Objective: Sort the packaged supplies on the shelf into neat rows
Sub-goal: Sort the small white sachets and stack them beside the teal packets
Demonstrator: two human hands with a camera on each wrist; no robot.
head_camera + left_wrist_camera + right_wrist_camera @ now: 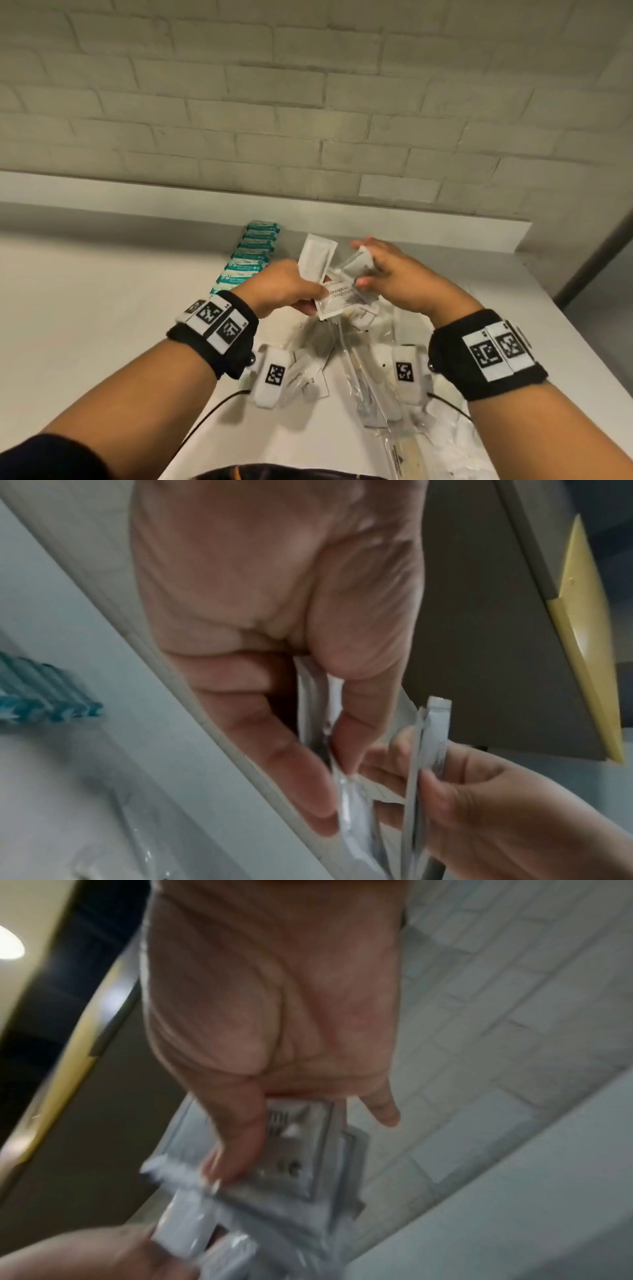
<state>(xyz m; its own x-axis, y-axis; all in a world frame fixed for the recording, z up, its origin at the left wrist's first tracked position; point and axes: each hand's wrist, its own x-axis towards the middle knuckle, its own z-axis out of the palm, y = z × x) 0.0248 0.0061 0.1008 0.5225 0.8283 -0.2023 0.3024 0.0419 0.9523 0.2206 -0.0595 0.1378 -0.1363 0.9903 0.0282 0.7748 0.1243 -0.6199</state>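
Observation:
Above the white shelf point(102, 308), both hands hold white sachets. My left hand point(291, 291) pinches a fanned bunch: a long white sachet point(315, 258) pointing up and a square shampoo sachet point(337, 298). In the left wrist view its thumb and fingers point(301, 777) clamp thin white packets point(352, 818) edge-on. My right hand point(387, 274) grips another small white sachet point(358, 262) between thumb and fingers; the right wrist view shows that grey-white sachet point(301, 1150) under the thumb. The two hands nearly touch.
A neat row of teal packets point(250, 257) runs along the shelf's back left. Loose clear-wrapped and white packets point(370, 377) lie in a heap under the wrists. A white brick wall point(308, 102) stands behind; the shelf's right edge point(548, 291) drops off.

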